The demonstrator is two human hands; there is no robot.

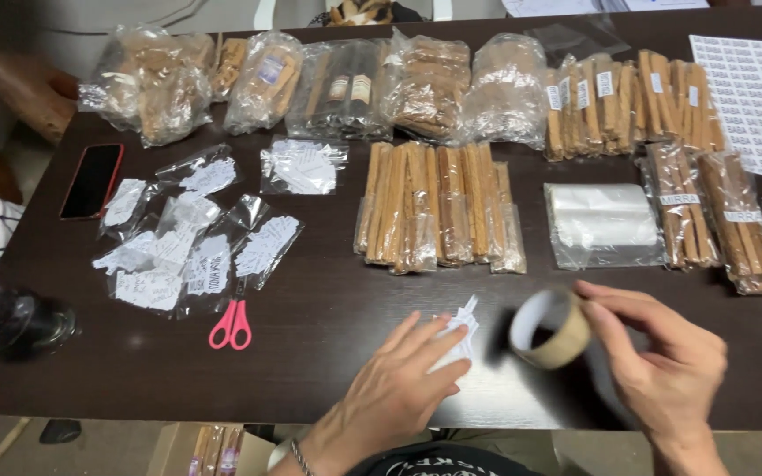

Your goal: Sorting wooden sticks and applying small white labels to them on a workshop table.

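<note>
under the left hand (399,375), half-hidden white paper slips (458,335); blurred tape roll (550,328) by right hand (663,357)

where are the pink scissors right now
In the head view, the pink scissors lie on the dark table at lower left, just below the small bags of white labels and left of the left hand.

**What things are made of**

The table (328,326) is dark, smooth wood with a soft shine. The tape roll (550,328) has a brown cardboard ring. The labels (457,339) are white paper. The bags (604,225) are clear, shiny plastic. The scissors (232,324) have pink plastic handles.
</note>
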